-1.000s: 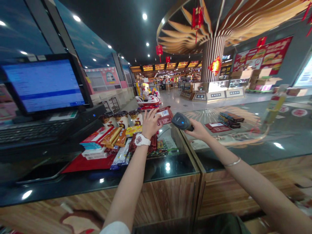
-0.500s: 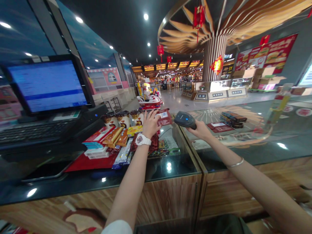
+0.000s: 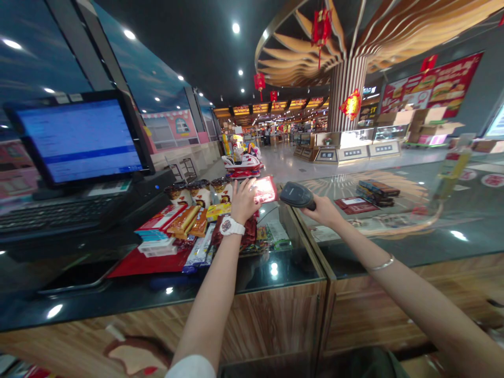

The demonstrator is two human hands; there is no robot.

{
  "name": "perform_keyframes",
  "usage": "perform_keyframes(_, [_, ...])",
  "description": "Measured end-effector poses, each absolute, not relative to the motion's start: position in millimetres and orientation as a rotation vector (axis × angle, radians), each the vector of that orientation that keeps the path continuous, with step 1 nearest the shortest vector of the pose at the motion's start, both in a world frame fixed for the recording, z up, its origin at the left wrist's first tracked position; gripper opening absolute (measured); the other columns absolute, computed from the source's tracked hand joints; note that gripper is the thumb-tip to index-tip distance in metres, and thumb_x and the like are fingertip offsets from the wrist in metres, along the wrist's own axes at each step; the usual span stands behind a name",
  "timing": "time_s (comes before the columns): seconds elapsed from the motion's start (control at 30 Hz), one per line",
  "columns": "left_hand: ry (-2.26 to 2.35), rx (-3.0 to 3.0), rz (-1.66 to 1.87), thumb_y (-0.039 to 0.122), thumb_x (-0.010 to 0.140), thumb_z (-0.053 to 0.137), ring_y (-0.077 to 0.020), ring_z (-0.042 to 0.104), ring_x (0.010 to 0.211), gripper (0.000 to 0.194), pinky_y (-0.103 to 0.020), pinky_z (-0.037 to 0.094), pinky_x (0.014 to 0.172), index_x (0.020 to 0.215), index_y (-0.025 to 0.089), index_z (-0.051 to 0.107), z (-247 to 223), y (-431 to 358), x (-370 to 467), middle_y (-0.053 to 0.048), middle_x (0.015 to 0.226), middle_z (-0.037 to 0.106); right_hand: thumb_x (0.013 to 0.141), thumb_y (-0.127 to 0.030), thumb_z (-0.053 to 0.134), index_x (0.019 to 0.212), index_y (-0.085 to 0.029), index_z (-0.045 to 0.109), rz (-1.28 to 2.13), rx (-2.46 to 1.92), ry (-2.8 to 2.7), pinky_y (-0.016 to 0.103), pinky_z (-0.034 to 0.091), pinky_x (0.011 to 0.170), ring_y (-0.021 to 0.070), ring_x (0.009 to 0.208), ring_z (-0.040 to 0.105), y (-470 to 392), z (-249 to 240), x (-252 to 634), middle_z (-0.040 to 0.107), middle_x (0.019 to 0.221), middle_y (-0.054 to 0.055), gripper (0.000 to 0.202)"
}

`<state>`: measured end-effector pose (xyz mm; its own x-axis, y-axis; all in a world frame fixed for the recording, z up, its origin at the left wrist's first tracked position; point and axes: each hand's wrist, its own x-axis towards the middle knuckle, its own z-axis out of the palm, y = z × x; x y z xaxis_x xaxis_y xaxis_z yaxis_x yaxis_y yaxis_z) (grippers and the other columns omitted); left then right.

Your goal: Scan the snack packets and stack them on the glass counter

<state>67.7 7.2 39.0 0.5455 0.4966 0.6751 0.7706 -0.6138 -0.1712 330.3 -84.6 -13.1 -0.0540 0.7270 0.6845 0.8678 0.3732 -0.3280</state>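
In my left hand (image 3: 244,200) is a dark red flat packet (image 3: 266,189), held up on the far side of the counter goods. Bright light from the scanner falls on its white label. My right hand (image 3: 322,211) grips a black barcode scanner (image 3: 296,195), its head facing the packet with a small gap between them. Below my left hand lie several snack packs: brown-red packets (image 3: 249,235), a yellow box (image 3: 219,211), orange-brown bars (image 3: 185,223) and blue-white packs (image 3: 200,248). Several lidded cups (image 3: 200,194) stand behind them.
At left are a monitor (image 3: 79,139), a keyboard (image 3: 51,214) and a dark flat device (image 3: 79,277). On the right counter lie a red packet (image 3: 355,205) and a stack of dark flat packs (image 3: 378,192). A bottle (image 3: 452,168) stands farther right. A metal-edged seam (image 3: 311,244) divides the counters.
The scanner's light now shines on the packet's label, and the blue light on the scanner no longer shows. The scanner has shifted slightly left; both hands keep their hold.
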Motion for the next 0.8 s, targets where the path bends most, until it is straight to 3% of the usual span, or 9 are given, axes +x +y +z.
perform_keyframes(0.43, [-1.004, -2.342, -0.865, 0.023, 0.072, 0.068, -0.0312, 0.04, 0.139, 0.033, -0.057, 0.018, 0.122, 0.104, 0.023, 0.064, 38.7, 8.4, 66.6, -0.008, 0.146, 0.051, 0.082, -0.037, 0.055, 0.115, -0.014, 0.063, -0.234, -1.46, -1.826, 0.034, 0.05, 0.072, 0.0333, 0.091, 0.071, -83.5, -12.7, 331.0, 0.075, 0.092, 0.014, 0.041])
perform_keyframes(0.63, [-1.01, -2.338, -0.889, 0.024, 0.073, 0.068, -0.0302, 0.04, 0.139, 0.031, -0.057, 0.017, 0.122, 0.104, 0.024, 0.064, 39.8, 7.9, 66.8, -0.007, 0.146, 0.051, 0.083, -0.039, 0.055, 0.13, -0.014, 0.054, -0.222, -1.505, -1.833, 0.035, 0.05, 0.07, 0.0333, 0.088, 0.071, -85.0, -12.4, 333.6, 0.075, 0.093, 0.012, 0.053])
perform_keyframes(0.8, [-1.014, -2.331, -0.924, 0.024, 0.073, 0.067, -0.0299, 0.04, 0.139, 0.033, -0.056, 0.016, 0.123, 0.106, 0.024, 0.064, 40.3, 8.2, 67.1, -0.007, 0.147, 0.05, 0.081, -0.034, 0.056, 0.136, -0.017, 0.044, -0.156, -1.363, -1.928, 0.037, 0.051, 0.078, 0.0303, 0.097, 0.067, -84.0, -12.9, 337.6, 0.069, 0.111, 0.012, 0.058])
